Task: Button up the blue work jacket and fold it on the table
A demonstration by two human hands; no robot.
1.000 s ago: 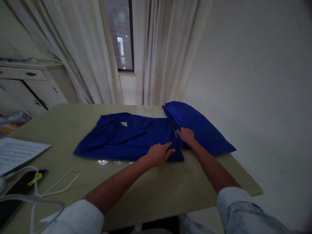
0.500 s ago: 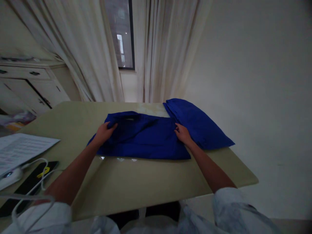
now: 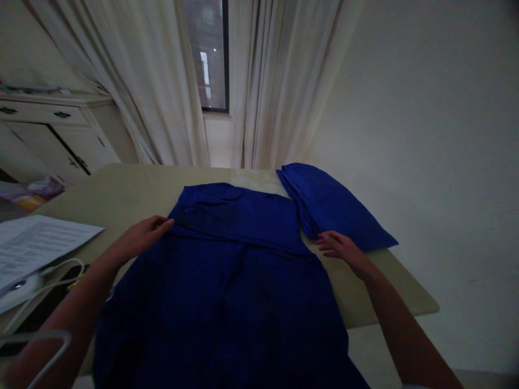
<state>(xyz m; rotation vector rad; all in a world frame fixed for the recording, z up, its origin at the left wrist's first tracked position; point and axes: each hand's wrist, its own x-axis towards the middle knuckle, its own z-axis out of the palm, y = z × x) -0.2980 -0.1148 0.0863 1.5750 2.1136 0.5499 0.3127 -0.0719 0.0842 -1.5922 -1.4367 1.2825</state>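
Observation:
A large dark blue cloth (image 3: 227,302), perhaps a garment, lies across the table and runs down over its near edge toward me. Its far part is doubled into a flat band with a crosswise fold. At the left edge of that fold is my left hand (image 3: 148,236), fingers stretched out, their tips at the cloth. My right hand (image 3: 338,247) hovers off the cloth's right edge, fingers spread, holding nothing. Just beyond it rests a folded blue cloth bundle (image 3: 332,202), whose near edge the fingertips overlap; whether they touch it I cannot tell.
The pale table (image 3: 138,186) has a rounded right corner. Printed sheets (image 3: 48,237), a white device with a cable (image 3: 28,289) and a dark flat object (image 3: 44,310) lie at the left. Behind stand curtains (image 3: 146,81), a window and a white cabinet (image 3: 97,124).
The blue cloth has opened out toward me and now hangs over the near edge. Both hands have let go; the left moved left and the right moved right and nearer to me.

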